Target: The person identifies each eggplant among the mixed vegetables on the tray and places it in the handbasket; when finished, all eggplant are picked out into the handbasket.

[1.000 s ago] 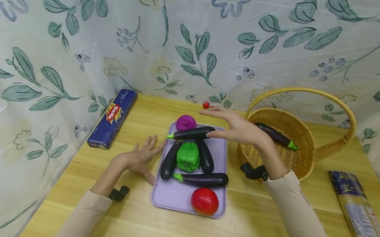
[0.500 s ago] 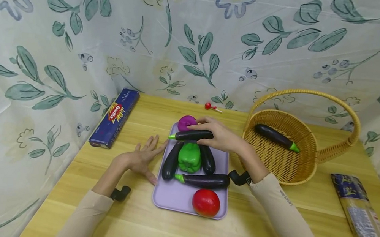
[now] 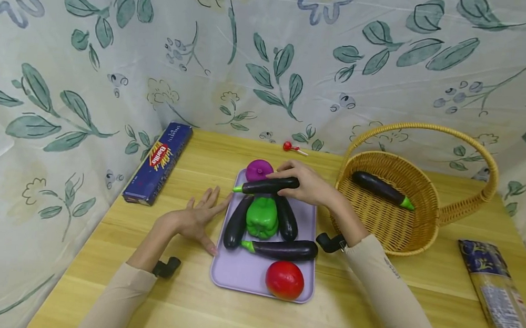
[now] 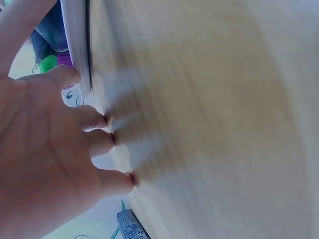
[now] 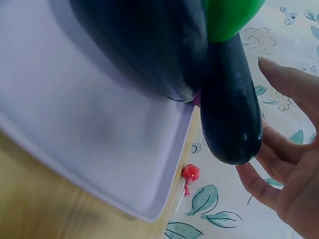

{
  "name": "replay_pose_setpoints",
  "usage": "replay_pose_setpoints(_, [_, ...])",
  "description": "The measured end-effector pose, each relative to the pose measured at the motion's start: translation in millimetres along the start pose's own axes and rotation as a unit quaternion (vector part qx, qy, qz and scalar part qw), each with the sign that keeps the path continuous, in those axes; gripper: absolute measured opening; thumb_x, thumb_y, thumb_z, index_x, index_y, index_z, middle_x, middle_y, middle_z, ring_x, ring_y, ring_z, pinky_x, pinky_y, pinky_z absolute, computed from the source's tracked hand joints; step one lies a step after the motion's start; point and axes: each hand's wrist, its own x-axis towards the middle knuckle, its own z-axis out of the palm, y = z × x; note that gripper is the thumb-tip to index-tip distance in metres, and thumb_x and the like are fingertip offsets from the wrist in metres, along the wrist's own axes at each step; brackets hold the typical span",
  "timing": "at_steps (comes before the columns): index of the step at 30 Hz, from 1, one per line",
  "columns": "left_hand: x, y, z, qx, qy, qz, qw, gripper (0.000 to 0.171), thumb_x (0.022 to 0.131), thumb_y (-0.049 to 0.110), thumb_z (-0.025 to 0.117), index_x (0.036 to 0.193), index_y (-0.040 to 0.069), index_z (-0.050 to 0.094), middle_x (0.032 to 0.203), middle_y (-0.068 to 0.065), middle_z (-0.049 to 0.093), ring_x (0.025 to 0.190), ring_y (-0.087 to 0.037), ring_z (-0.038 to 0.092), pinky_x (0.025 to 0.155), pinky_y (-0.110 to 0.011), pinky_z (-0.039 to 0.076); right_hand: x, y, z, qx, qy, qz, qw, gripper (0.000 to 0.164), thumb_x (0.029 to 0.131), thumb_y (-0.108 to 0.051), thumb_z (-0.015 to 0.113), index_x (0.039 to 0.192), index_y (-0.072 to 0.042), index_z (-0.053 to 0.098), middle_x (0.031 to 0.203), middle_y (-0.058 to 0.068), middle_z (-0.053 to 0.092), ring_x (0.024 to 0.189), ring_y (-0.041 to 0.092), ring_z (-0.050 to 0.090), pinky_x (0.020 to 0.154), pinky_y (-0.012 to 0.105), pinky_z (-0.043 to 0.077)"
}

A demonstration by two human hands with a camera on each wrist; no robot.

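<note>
Since its skin is seen to be smooth & glossy, the top eggplant [image 3: 264,186] is judged light, stiff, prob. a bit slippery & not easily broken. It's best held round the plump blunt end or mid-body, w/ thumb & fingers opposed; the thin green stem is better avoided. It's placed crosswise at the far end of a lilac tray [image 3: 237,279], stem toward the L hand [image 3: 193,221], blunt end within the R hand [image 3: 310,184]. Whether it's lifted or resting can't be told.

That blunt end is cradled by the R hand's curled fingers; in the right wrist view a gap is seen beside the thumb, so a full pinch can't be confirmed. By the L hand, fingers spread, nothing is gripped: the tray's left edge is touched, other fingertips rested on the table.

Just beside the top eggplant, a purple onion [image 3: 258,170] is seen on the far side, a green pepper [image 3: 262,218] on the near side, flanked by a left eggplant [image 3: 236,226] & a right eggplant [image 3: 287,220]. Nearer the person are set a front eggplant [image 3: 285,249] & a red fruit [image 3: 285,280]. Off-tray, to the right, a wicker basket [image 3: 428,242] is placed, w/ one more eggplant [image 3: 378,188] inside.
</note>
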Motion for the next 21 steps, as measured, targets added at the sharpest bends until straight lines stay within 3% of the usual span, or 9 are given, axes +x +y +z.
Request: replay_pose_setpoints(21, [0.3, 0.3, 0.0, -0.006, -0.002, -0.001, 1.0000, 0.143, 0.071, 0.051, 0.091, 0.166, 0.021, -0.011, 0.168, -0.025, -0.025, 0.158, -0.043, -0.023, 0.124, -0.073, -0.008, 7.7, 4.8, 6.6, 0.004, 0.003, -0.007, 1.000, 0.039, 0.091, -0.009, 0.079, 0.129, -0.015, 0.075, 0.127, 0.019, 0.063, 0.114, 0.032, 0.058, 0.096, 0.046, 0.053])
